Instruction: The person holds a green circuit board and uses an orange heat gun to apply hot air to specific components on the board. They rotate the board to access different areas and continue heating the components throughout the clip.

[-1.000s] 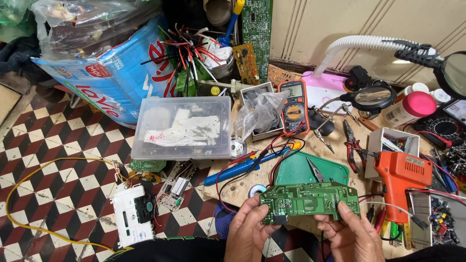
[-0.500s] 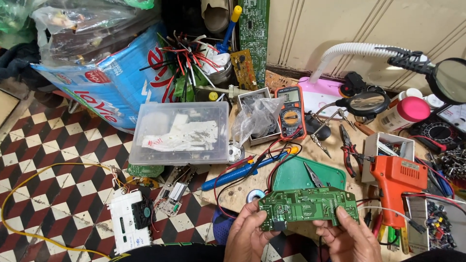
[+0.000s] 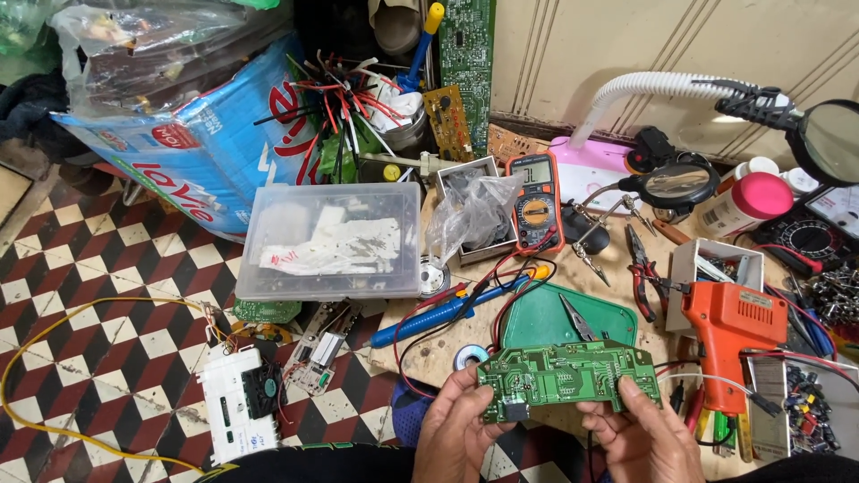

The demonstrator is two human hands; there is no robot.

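I hold a long green circuit board point(image 3: 565, 378) level in front of me, above the near edge of the wooden workbench point(image 3: 617, 277). My left hand point(image 3: 458, 434) grips the board's left end and my right hand point(image 3: 646, 436) grips its right end, thumbs on top. Wires run from the board's right side toward the bench. Just behind the board lie a green mat point(image 3: 566, 319) with tweezers point(image 3: 577, 320) on it, a solder spool point(image 3: 470, 358) and a blue-handled soldering iron point(image 3: 447, 310).
An orange solder gun point(image 3: 729, 331) stands to the right, an orange multimeter point(image 3: 534, 204) and magnifier lamp point(image 3: 832, 134) behind. A clear plastic box point(image 3: 333, 240), a blue carton point(image 3: 192, 143), loose boards and a white module point(image 3: 237, 402) sit on the checkered floor at left.
The view has shifted slightly; the board stays between both hands, held a little lower and closer to me. Nothing on the bench has moved.
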